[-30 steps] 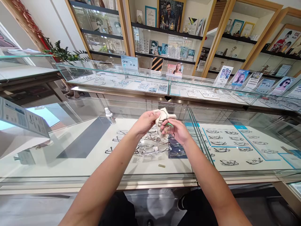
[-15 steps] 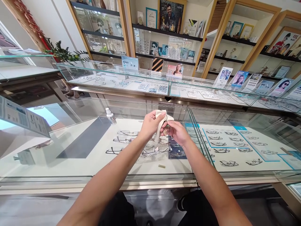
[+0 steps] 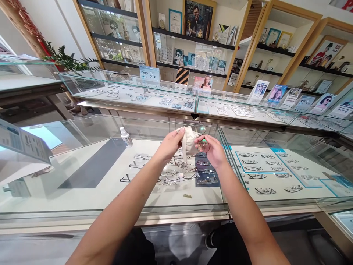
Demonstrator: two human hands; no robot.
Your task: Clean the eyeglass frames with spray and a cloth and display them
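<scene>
The person's right fingers pinch round, thin-rimmed glasses, whose lenses show green glints, above the glass-topped display counter. The left hand grips a cream, crumpled soft cloth beside them. A white spray bottle stands left of the hands, well apart; the counter's front edge lies nearer the body, with open glass between.

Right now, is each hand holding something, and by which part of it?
The left hand holds a pale cloth by its upper edge; the right hand holds round eyeglasses by the lower lens's rim.
</scene>
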